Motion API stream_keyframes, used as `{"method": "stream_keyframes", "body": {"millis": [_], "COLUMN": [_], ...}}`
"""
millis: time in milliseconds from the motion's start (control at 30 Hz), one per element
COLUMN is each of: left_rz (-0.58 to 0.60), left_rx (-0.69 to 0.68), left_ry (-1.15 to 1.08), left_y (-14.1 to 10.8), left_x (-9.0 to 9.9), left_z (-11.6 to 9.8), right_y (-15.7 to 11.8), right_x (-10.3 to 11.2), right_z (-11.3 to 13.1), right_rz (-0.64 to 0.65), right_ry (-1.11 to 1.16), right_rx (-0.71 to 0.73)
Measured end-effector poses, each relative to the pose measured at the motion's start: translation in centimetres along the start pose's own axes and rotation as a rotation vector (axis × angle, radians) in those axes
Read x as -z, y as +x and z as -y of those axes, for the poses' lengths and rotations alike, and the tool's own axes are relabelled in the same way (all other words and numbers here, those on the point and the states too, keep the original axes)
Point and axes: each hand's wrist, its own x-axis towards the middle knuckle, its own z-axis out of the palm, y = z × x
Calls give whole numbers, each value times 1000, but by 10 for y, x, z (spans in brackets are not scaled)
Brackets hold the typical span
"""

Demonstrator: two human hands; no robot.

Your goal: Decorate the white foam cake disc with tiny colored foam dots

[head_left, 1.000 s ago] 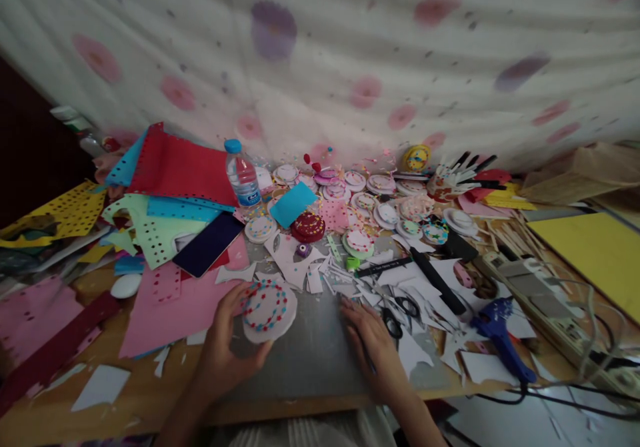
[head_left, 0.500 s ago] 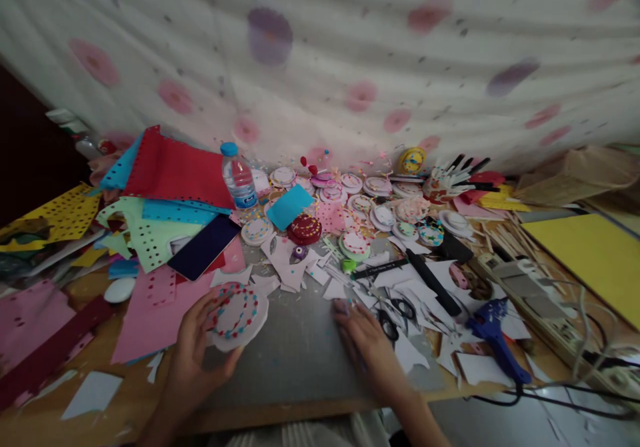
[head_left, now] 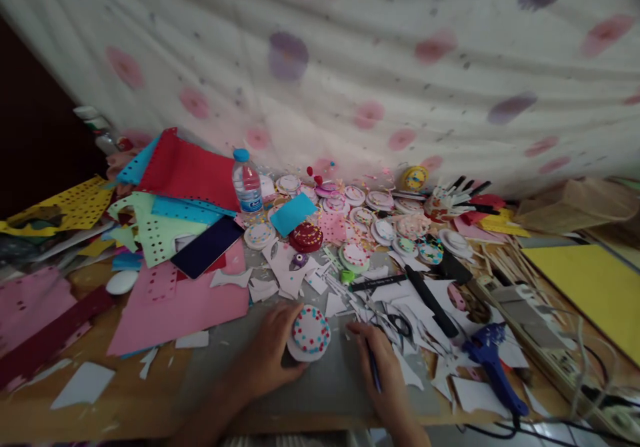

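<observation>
My left hand [head_left: 274,347] is closed on the edge of a small round white craft cake [head_left: 311,332], a two-tier disc dotted with red and blue. Thumb and fingers grip it from the left, tilting its top towards me, just above the grey mat [head_left: 235,384]. To the right, my right hand [head_left: 383,360] is curled low over the mat around a slim dark pen-like tool [head_left: 374,372]. Its tip and exact kind cannot be made out. White paper offcuts [head_left: 336,304] and black-handled scissors [head_left: 400,326] lie close by.
Decorated discs [head_left: 350,255] crowd the back, beside a water bottle [head_left: 247,184]. A phone [head_left: 207,247] lies on coloured sheets at left. At right are a blue glue gun [head_left: 495,367], a power strip [head_left: 530,327], a black marker-like stick [head_left: 431,300] and a yellow sheet [head_left: 590,277].
My left hand has carried the cake rightwards to the middle of the mat and turned it. My right hand, flatter before, is now curled, with the slim tool plainly showing. The view has shifted slightly.
</observation>
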Motion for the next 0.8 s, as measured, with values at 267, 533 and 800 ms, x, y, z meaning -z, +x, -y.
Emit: {"method": "stream_keyframes", "body": {"millis": [267,533,800], "left_rz": [-136,-232,-187], "left_rx": [49,144,96], "left_ry": [48,342,369], "left_y": [-26,-35,-31], "left_x": [18,75,99], "left_z": [13,63,84], "right_y": [16,9,7], "right_x": [-26,-30,-18], "right_z": [22,7,-12], "right_rz": [238,147,44], "right_ry": [-10,-16,-100], "right_rx": [148,144,129]}}
